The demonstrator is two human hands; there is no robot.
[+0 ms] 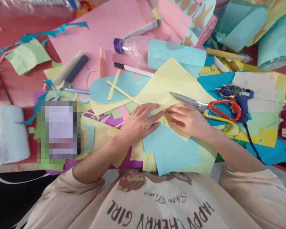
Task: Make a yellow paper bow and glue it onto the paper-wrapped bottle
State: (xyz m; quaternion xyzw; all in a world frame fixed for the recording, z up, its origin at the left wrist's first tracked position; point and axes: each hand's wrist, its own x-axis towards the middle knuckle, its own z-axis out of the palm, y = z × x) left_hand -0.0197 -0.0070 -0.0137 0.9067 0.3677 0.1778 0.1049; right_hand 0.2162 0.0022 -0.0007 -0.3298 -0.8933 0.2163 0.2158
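A pale yellow sheet of paper (173, 78) lies turned like a diamond in front of me. My left hand (146, 119) bends over its lower part, fingertips pressed together on the paper. From the other side my right hand (184, 117) meets it with curled fingers, also gripping the paper. What exactly sits beneath the fingertips is partly hidden. Scissors (214, 106) with red and yellow handles rest just beyond my right hand, blades pointing left. Two crossed thin yellow paper strips (114, 85) lie on a light blue cutout (98, 86) to the left.
A blue glue gun (245, 103) with a cable lies at the right. Behind the sheet is a plastic bottle (135, 49) wrapped in blue paper. A phone-like pixelated object (59, 130) and a white device (8, 133) are at the left. Paper scraps (176, 149) cover the table.
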